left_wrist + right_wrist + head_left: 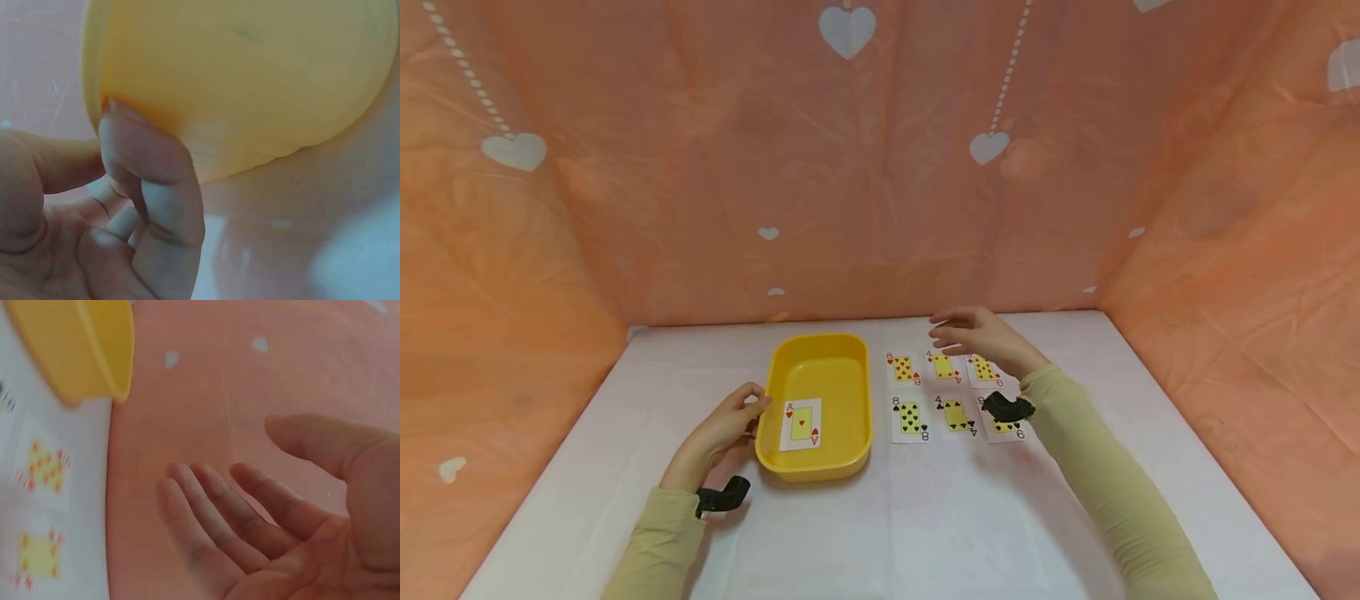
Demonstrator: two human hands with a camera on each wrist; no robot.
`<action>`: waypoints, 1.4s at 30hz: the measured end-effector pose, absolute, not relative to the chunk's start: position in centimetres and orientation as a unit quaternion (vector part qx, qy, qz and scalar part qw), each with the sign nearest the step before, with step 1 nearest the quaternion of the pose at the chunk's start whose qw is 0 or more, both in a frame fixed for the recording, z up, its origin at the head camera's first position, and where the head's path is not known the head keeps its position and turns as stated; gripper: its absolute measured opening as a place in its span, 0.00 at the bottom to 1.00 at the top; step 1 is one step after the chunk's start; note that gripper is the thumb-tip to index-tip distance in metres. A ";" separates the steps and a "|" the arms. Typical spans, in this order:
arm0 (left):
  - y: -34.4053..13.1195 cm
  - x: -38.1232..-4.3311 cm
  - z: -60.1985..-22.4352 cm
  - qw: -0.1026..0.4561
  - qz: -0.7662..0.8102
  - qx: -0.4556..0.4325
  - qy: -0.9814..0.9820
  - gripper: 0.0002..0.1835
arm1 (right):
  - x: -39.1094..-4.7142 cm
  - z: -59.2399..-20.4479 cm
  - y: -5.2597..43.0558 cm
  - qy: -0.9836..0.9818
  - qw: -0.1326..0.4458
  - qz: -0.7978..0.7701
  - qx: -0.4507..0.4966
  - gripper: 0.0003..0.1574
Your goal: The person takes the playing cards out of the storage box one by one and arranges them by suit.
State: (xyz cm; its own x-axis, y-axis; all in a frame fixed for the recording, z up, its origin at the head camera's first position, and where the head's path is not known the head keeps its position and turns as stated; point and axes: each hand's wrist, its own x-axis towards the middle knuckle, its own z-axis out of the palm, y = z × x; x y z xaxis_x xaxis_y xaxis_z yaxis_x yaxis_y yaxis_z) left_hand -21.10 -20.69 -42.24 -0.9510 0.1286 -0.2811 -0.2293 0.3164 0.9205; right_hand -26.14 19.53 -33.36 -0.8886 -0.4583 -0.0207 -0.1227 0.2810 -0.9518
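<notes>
A yellow plastic tray (820,476) stands left of centre, with an ace of hearts (801,425) lying face up inside it. My left hand (725,429) pinches the tray's left rim between thumb and finger; the left wrist view shows the curled finger against the tray wall (250,75). Above the back row of cards hovers my right hand (981,333), its fingers loosely extended and nothing held. Beneath it lie the four of diamonds (943,367) and a red card (983,370); the eight of hearts (903,368) is to their left.
A front row holds the eight of spades (910,418), the four of clubs (956,416) and a black card (1004,427) partly covered by the right wrist camera (1008,408). White cloth (820,550) covers the table. An orange curtain with hearts (880,208) rises behind.
</notes>
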 end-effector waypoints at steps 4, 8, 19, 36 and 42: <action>-20.5 -21.2 -42.3 0.154 0.585 -0.037 0.795 0.12 | -26.8 -32.6 16.7 0.786 0.157 -0.561 -0.207 0.25; -20.4 -21.3 -42.2 0.154 0.583 -0.038 0.797 0.12 | -27.4 -32.5 14.0 0.785 0.171 -0.555 -0.216 0.25; -20.5 -21.5 -41.8 0.161 0.590 -0.034 0.790 0.12 | -28.1 -35.1 6.6 0.751 0.285 -0.550 -0.229 0.29; -20.8 -21.3 -41.9 0.161 0.596 -0.027 0.787 0.12 | -28.3 -38.6 0.9 0.852 0.251 -0.397 -0.230 0.32; -20.7 -21.1 -41.9 0.164 0.600 -0.025 0.782 0.11 | -27.8 -39.2 0.2 0.873 0.257 -0.335 -0.246 0.37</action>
State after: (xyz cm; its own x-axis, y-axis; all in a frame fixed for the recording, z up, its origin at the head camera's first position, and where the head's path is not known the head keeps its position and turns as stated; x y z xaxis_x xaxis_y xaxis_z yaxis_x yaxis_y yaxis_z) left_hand -21.06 -20.72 -41.93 -0.9447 0.1584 -0.2872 -0.2363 0.2785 0.9309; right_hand -27.85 0.22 -39.17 -0.7472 -0.6009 -0.2840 -0.2565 0.6549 -0.7109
